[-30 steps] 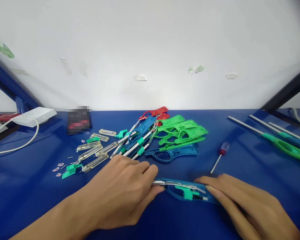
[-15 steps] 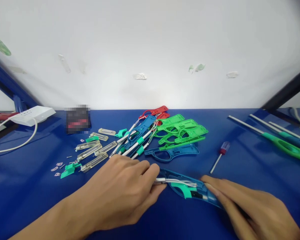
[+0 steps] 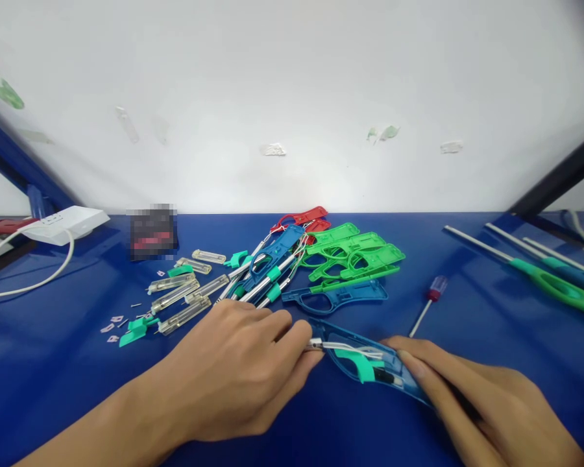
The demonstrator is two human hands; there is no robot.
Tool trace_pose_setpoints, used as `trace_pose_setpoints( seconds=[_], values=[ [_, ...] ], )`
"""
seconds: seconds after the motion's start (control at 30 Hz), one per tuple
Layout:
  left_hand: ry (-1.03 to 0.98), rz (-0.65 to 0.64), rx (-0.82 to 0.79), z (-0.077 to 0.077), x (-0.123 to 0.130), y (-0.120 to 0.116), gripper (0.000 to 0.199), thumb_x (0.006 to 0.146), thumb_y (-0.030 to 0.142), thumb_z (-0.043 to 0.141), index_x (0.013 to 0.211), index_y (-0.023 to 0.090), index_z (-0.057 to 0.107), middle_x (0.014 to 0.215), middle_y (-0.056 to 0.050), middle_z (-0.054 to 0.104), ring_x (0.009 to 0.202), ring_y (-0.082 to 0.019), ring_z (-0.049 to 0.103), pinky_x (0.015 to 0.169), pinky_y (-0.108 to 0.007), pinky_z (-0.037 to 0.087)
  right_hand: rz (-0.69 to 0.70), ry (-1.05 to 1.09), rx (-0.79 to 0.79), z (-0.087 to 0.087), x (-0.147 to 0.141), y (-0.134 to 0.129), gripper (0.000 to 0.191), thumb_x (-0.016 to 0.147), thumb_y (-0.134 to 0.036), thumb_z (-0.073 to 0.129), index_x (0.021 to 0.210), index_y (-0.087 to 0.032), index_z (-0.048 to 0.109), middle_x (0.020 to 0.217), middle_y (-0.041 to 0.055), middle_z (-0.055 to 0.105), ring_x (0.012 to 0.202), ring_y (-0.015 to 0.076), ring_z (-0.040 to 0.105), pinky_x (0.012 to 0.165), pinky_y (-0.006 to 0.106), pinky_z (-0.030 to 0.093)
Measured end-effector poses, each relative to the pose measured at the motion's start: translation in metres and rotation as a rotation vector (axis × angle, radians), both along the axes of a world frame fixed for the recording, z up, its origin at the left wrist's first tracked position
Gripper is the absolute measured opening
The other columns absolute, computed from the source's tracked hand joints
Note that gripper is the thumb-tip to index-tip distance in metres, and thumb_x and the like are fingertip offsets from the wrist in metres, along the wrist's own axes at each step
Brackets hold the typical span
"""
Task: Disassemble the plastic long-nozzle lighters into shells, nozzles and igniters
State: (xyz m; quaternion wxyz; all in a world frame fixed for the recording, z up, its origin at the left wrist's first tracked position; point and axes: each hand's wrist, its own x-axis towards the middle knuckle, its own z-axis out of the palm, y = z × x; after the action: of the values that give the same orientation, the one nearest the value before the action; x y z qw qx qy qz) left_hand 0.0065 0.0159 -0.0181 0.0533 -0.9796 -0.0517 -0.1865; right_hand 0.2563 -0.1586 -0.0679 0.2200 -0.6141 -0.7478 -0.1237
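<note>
Between my hands lies a blue lighter casing half [image 3: 363,337], its inside facing up. It holds white wires, a teal trigger [image 3: 365,366] and a small black part. My left hand [image 3: 253,363] is closed around the metal lighter tube [image 3: 315,344] at the casing's front end; most of the tube is hidden under the fingers. My right hand [image 3: 481,395] pinches the casing's rear end between thumb and fingers. Just beyond the casing are another blue casing half [image 3: 340,297] and a pile of green casing halves [image 3: 365,250].
Clear fuel tanks [image 3: 182,314], teal triggers [image 3: 136,329] and small screws lie at left. Behind stand metal tubes [image 3: 267,285] and red casings [image 3: 316,214]. A screwdriver [image 3: 435,288] and long lighters [image 3: 555,282] are at right. A white socket box [image 3: 65,224] sits far left.
The casing's front end and the tube have risen slightly in view. My right fingers have shifted a little to the left along the casing. Both hands keep their grip.
</note>
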Motion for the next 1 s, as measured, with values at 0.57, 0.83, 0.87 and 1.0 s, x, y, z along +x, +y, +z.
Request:
trace_pose_setpoints(
  seconds=[0.57,0.83,0.87,1.0],
  values=[
    [-0.053,-0.021,0.008,-0.001,0.000,0.004,0.035,0.110,0.024,0.042,0.081,0.022,0.060,0.062,0.003,0.055,0.046,-0.019,0.052,0.044,-0.038,0.036,-0.045,0.048,0.013,-0.004,0.003,0.000,0.033,0.104,-0.018,0.044,0.128,-0.032,0.062,0.116,-0.0111,0.082,0.097,0.0089,0.081,0.088,0.013,0.060],
    [-0.118,0.025,0.042,0.005,-0.002,0.016,0.034,0.109,0.022,0.043,0.078,0.021,0.057,0.058,0.005,0.050,0.043,-0.015,0.047,0.045,-0.037,0.032,-0.123,0.081,-0.011,-0.010,0.007,-0.004,0.029,0.108,-0.025,0.046,0.130,-0.035,0.062,0.119,-0.0134,0.081,0.099,0.0093,0.080,0.089,0.013,0.061],
    [-0.124,0.033,0.044,0.005,-0.003,0.018,0.033,0.108,0.022,0.043,0.079,0.021,0.057,0.058,0.005,0.050,0.043,-0.015,0.047,0.045,-0.037,0.031,-0.125,0.081,-0.013,-0.011,0.007,-0.004,0.029,0.108,-0.025,0.046,0.130,-0.035,0.062,0.118,-0.0136,0.081,0.099,0.0095,0.081,0.088,0.013,0.062],
    [-0.113,0.041,0.046,0.002,-0.004,0.021,0.033,0.108,0.023,0.044,0.078,0.021,0.056,0.058,0.005,0.050,0.043,-0.014,0.046,0.046,-0.036,0.031,-0.136,0.065,0.005,-0.013,0.007,-0.004,0.027,0.109,-0.028,0.045,0.130,-0.034,0.062,0.117,-0.0119,0.082,0.097,0.0111,0.081,0.084,0.015,0.064]
  ],
)
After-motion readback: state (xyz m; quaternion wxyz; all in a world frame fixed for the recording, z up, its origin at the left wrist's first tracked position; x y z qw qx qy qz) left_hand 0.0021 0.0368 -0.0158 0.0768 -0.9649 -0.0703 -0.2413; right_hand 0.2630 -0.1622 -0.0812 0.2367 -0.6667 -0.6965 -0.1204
